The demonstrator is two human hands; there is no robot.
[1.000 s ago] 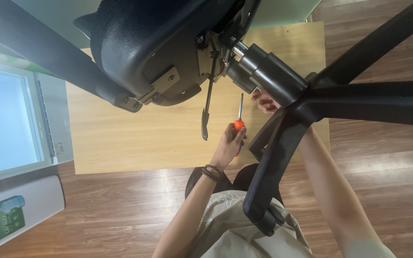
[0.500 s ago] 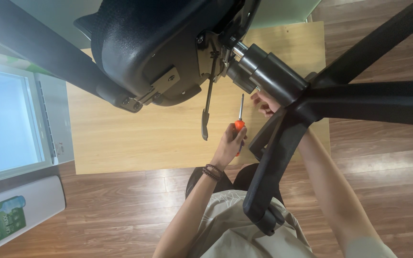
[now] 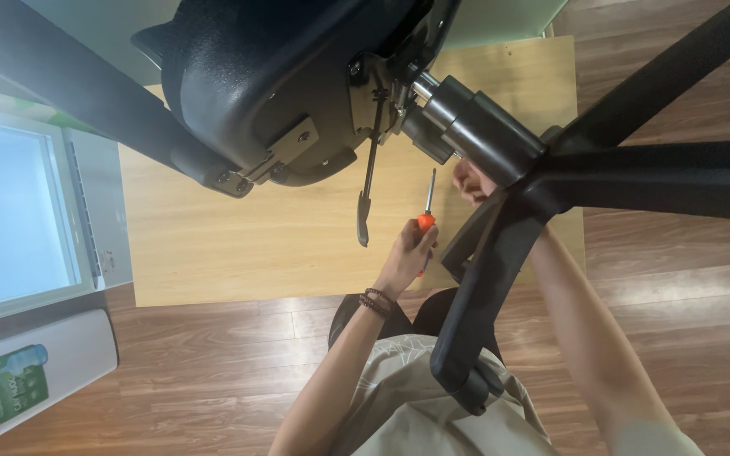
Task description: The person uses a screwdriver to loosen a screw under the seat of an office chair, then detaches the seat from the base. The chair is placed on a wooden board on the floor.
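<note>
Left hand point(image 3: 405, 257): gripping the screwdriver point(image 3: 427, 211), tip pointing up
Right hand point(image 3: 472, 181): touching the chair point(image 3: 500, 143) post; grip partly hiding, cannot tell

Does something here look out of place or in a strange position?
Yes: the black office chair lies overturned, its star base facing the camera above the pale wooden board. The left hand holds an orange-handled screwdriver; the right hand touches the base.

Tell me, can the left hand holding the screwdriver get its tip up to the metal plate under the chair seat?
Probably yes. The left hand grips the screwdriver upright, with open space above its tip toward the metal plate. Only the hanging lever stands close beside that path.
</note>
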